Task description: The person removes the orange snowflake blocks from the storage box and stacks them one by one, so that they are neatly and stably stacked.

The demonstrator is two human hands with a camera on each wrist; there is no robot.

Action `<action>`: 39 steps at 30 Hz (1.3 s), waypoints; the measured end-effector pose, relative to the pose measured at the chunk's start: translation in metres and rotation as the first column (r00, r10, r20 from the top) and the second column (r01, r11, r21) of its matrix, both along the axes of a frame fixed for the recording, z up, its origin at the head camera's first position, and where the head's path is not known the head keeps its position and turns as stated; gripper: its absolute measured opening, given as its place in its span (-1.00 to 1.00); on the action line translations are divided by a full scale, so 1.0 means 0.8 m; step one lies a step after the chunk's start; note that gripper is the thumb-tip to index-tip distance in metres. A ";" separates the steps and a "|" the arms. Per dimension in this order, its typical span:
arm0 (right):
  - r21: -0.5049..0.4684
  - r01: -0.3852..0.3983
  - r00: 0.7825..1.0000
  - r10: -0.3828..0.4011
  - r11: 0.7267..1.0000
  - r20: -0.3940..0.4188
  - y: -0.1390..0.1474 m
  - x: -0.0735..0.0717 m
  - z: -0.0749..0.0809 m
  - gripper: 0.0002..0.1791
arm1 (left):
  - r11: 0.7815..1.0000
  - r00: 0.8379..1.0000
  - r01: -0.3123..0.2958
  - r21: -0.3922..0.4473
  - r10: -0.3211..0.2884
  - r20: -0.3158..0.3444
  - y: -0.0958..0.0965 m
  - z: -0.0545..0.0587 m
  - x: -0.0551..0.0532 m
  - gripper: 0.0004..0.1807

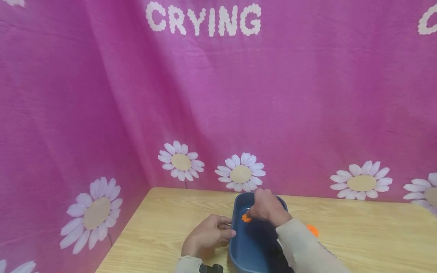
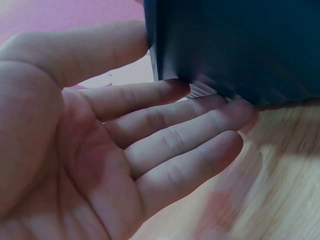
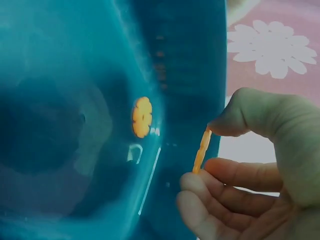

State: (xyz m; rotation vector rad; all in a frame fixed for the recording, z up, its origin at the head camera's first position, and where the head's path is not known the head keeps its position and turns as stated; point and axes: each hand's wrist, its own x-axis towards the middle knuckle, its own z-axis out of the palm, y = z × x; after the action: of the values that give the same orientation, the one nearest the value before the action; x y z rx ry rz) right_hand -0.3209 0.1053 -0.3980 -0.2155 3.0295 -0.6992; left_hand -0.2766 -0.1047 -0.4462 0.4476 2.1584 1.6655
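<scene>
A dark blue rectangular bin [image 1: 250, 242] stands on the wooden table. My right hand [image 1: 269, 208] reaches into it and pinches a thin orange notched disc [image 3: 202, 150] between thumb and fingers, seen edge-on in the right wrist view. Apart from it, another orange notched disc [image 3: 142, 117] lies inside the bin. In the head view one orange disc [image 1: 246, 218] shows beside the right fingertips; which of the two it is, I cannot tell. My left hand [image 1: 209, 233] touches the bin's left side with thumb and fingers extended, its palm [image 2: 95, 160] holding nothing.
On the table [image 1: 184, 203], right of the bin, lies one more orange disc [image 1: 313, 230], partly hidden by the right sleeve [image 1: 307, 246]. A pink cloth [image 1: 273, 106] with white daisies hangs behind the table and along its left side.
</scene>
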 end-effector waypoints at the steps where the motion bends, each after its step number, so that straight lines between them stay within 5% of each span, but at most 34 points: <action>1: -0.002 0.002 1.000 -0.002 1.000 0.001 0.001 0.001 0.002 -0.61 | 1.000 1.000 0.001 -0.001 -0.001 -0.001 -0.001 0.001 0.000 -0.56; 19: -0.079 0.011 1.000 -0.012 0.997 -0.013 0.026 0.023 0.021 -0.73 | 1.000 1.000 -0.007 0.019 0.007 0.022 -0.002 0.002 0.000 -0.56; 39: -0.021 0.032 0.999 -0.033 0.999 -0.034 0.058 0.031 0.031 -0.70 | 1.000 1.000 -0.007 0.029 0.007 0.016 0.001 0.000 0.001 -0.58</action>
State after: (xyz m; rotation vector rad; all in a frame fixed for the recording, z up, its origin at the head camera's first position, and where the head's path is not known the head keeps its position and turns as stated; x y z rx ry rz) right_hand -0.2962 0.1521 -0.3729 -0.1811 3.0660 -0.7369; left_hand -0.2758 -0.1042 -0.4463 0.4340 2.1296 1.7001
